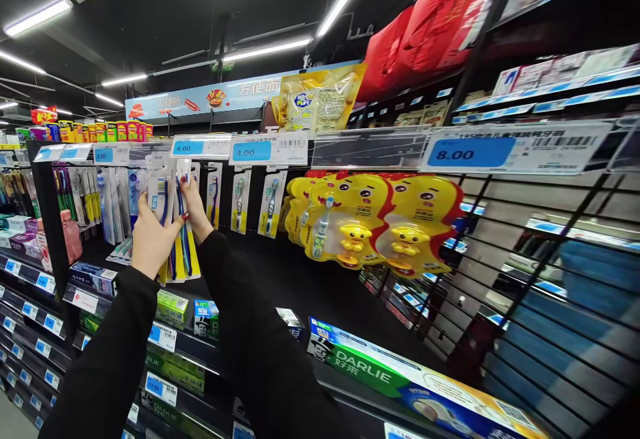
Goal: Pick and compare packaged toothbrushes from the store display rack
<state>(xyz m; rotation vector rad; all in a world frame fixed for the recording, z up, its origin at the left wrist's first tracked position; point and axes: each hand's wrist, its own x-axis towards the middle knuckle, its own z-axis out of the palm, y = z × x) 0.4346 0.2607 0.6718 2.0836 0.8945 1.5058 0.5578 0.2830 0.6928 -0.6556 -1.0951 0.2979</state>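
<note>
Both my hands are raised at a hanging row of packaged toothbrushes (176, 245) with yellow lower cards and clear fronts. My left hand (153, 235) grips the near side of the packs, its thumb stretched across toward the right. On their right side, my right hand (196, 209) has its fingertips closed at the upper part of the packs. Just right of my hands hang single toothbrush packs (241, 202) in clear and yellow packaging. Farther right, several yellow duck-shaped children's toothbrush packs (365, 222) hang in a row.
Price tags (269, 150) line the rail above the hooks. Toothpaste boxes (375, 369) stand on the shelves below. A wire grid (500, 239) rises at the right. A pink bottle (71, 237) and more hanging packs (114, 202) are on the left. Red bags (425, 32) sit overhead.
</note>
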